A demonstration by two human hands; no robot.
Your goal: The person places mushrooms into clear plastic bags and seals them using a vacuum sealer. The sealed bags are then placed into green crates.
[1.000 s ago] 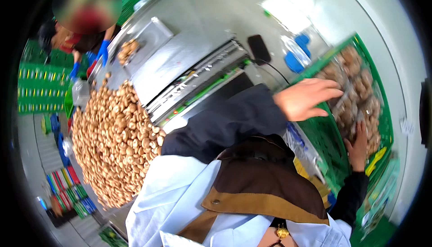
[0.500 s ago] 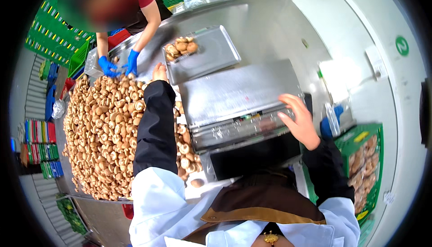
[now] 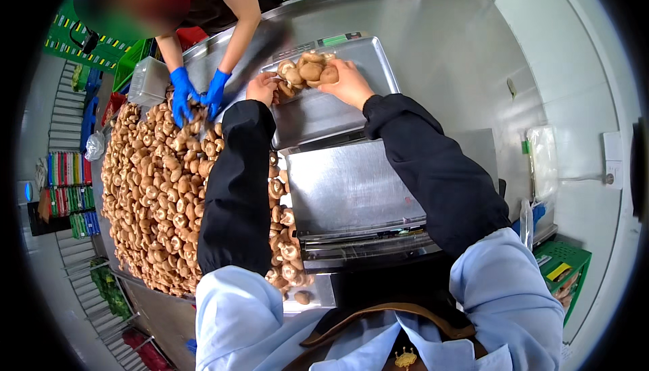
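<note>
A heap of brown mushrooms [image 3: 308,71] sits on the metal pan [image 3: 318,117] of a scale, in what looks like a clear tray whose rim hardly shows. My left hand [image 3: 262,89] closes round its left end, fingers bent at the edge. At the other end my right hand [image 3: 349,84] grips the side, thumb toward me and fingertips partly hidden behind the mushrooms. Nearer my body stands a flat steel-topped machine [image 3: 351,185], beneath my right forearm.
A big pile of loose mushrooms [image 3: 159,195] covers the left of the steel table [image 3: 446,53]. Across it, a co-worker's blue-gloved hands [image 3: 196,97] work at the pile beside clear containers [image 3: 149,82]. At right stand a green crate [image 3: 561,263] and a stack of clear film [image 3: 541,161].
My right hand has left the steel-topped machine and reached forward to the mushrooms on the scale. My left hand has moved from the pan's edge onto the left end of the tray.
</note>
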